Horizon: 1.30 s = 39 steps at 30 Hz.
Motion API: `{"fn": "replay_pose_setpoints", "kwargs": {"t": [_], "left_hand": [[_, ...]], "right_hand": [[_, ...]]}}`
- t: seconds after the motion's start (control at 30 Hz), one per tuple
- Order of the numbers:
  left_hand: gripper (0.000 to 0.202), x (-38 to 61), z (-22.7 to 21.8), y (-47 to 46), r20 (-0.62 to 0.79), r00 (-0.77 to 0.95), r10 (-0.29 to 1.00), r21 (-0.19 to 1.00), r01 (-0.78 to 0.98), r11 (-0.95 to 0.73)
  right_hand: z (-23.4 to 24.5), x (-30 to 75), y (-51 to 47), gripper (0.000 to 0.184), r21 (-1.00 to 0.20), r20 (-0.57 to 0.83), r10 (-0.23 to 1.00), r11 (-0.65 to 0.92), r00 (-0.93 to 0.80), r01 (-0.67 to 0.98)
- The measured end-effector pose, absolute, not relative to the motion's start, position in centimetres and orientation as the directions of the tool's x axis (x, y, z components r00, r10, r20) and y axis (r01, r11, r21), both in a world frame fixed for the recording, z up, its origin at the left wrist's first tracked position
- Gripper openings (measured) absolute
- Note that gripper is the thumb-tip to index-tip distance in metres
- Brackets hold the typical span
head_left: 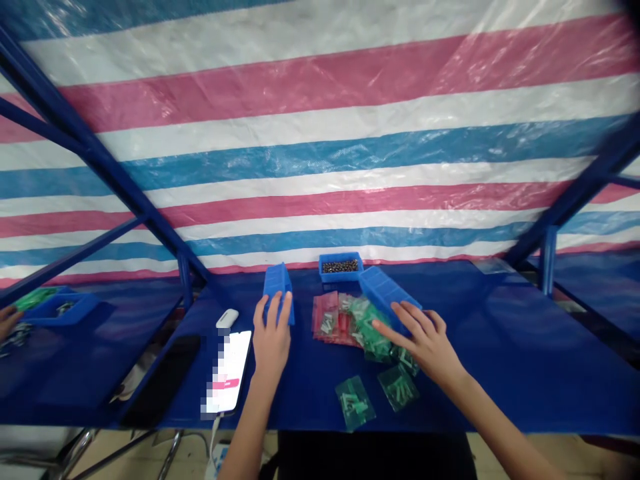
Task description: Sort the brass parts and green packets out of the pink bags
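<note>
Striped sheet (345, 160) beyond both hands. Blue table (510, 353) beneath. Right hand (427, 339): spread wide, fingers at near end of tilted right bin (384, 287); grip cannot be told. Left hand (273, 337): half open, fingers over near end of tilted left bin (275, 279); grip unclear. Between hands: rear bin (341, 275), farther off; green bags (373, 337), near right thumb; red bags (320, 320). Phone (233, 373) left of left hand.
</note>
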<state>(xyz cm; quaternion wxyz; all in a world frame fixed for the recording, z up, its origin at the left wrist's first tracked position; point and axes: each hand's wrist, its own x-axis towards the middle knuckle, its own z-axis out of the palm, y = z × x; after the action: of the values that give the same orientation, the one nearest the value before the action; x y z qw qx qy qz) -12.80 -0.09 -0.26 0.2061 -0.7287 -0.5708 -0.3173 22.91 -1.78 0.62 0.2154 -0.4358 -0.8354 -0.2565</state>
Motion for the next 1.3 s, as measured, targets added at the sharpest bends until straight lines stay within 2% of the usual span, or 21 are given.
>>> {"fn": "replay_pose_setpoints", "kwargs": {"t": [0.07,0.2,0.3,0.4,0.47,0.6,0.7,0.8,0.87,0.93,1.0,1.03,1.1,1.2,1.3], "left_hand": [[0.073,-12.3,-0.4,-0.2,0.681,0.074,0.728,0.125,0.969,-0.215],[0.085,-11.3,-0.7,-0.3,0.651,-0.253,0.715,0.386,0.922,-0.024],[0.087,-11.0,-0.8,0.1,0.599,-0.432,0.674,0.559,0.828,0.034],[0.095,-11.0,-1.5,0.6,0.505,-0.531,0.680,0.692,0.721,0.049],[0.100,-11.0,-2.3,1.0,0.449,-0.550,0.705,0.720,0.689,0.078],[0.098,-10.7,-3.1,1.1,0.423,-0.518,0.744,0.656,0.741,0.144],[0.086,-9.7,-2.5,-0.2,0.518,-0.459,0.722,0.544,0.828,0.136],[0.063,-8.6,-1.7,-2.1,0.584,-0.231,0.778,0.416,0.908,-0.043],[0.054,-8.1,-1.5,-2.9,0.528,0.014,0.849,0.355,0.905,-0.235],[0.053,-7.7,-1.7,-2.8,0.433,0.211,0.876,0.326,0.870,-0.371],[0.057,-7.5,-1.9,-1.7,0.364,0.300,0.882,0.320,0.849,-0.421],[0.061,-7.3,-2.0,-1.0,0.344,0.320,0.883,0.323,0.843,-0.431],[0.070,-7.1,-2.1,0.8,0.303,0.361,0.882,0.346,0.821,-0.454],[0.076,-6.7,-2.2,2.8,0.234,0.428,0.873,0.393,0.779,-0.488],[0.059,-6.4,-2.5,3.5,0.240,0.428,0.871,0.427,0.759,-0.491]], "right_hand": [[1.1,23.2,-1.2,0.094,0.211,0.636,0.621,0.430,-0.458,0.878],[1.0,25.0,-0.6,0.086,0.069,0.703,0.653,0.332,-0.282,0.941],[0.2,26.6,-0.8,0.081,-0.188,0.723,0.691,0.209,-0.009,0.960],[-0.8,28.2,-1.5,0.102,-0.497,0.674,0.651,0.052,0.348,0.866],[-1.3,29.4,-2.1,0.112,-0.613,0.593,0.636,-0.042,0.494,0.789],[-2.9,32.0,-2.6,0.121,-0.690,0.473,0.670,-0.122,0.572,0.714],[-4.3,32.8,-2.8,0.123,-0.699,0.423,0.691,-0.163,0.587,0.696],[-4.5,31.0,-3.5,0.123,-0.635,0.529,0.600,-0.189,0.600,0.749],[-4.0,28.3,-4.1,0.110,-0.566,0.640,0.540,-0.149,0.546,0.811],[-3.4,24.8,-4.7,0.087,-0.492,0.681,0.617,-0.013,0.394,0.870],[-3.0,21.2,-4.9,0.067,-0.412,0.604,0.790,0.196,0.106,0.890],[-3.0,19.5,-4.7,0.064,-0.374,0.548,0.836,0.266,-0.020,0.888],[-3.4,16.8,-3.8,0.074,-0.321,0.447,0.877,0.344,-0.179,0.883],[-4.3,14.6,-1.8,0.092,-0.279,0.385,0.892,0.357,-0.237,0.892],[-4.7,14.3,0.2,0.083,-0.265,0.360,0.906,0.328,-0.223,0.907]]}}
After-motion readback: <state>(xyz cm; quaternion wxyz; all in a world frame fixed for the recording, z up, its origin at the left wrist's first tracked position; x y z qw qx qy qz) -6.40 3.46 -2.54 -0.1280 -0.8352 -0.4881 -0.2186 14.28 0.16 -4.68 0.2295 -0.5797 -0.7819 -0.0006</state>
